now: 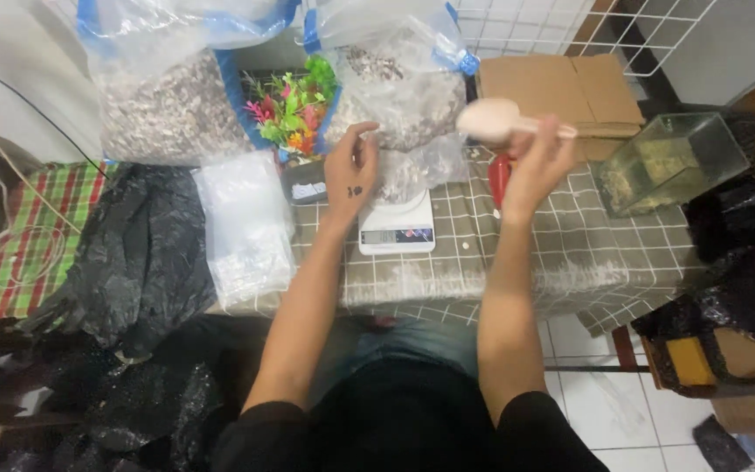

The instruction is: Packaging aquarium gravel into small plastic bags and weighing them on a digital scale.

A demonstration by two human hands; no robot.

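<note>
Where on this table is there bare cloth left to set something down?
Bare checked cloth runs along the near edge, between the white scale and the glass tank. The back is crowded: gravel bags, plastic plants, a small bag on the scale under the left hand. The right hand holds a scoop.

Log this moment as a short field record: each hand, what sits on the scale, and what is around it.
left hand: raised over the small clear bag, fingers at its top
right hand: holds a pale scoop, lifted above the table
scale: white, on the checked tablecloth, small clear bag of gravel on it
behind: two large gravel bags, plastic plants between them
right: empty glass tank
left: stack of clear bags
</note>
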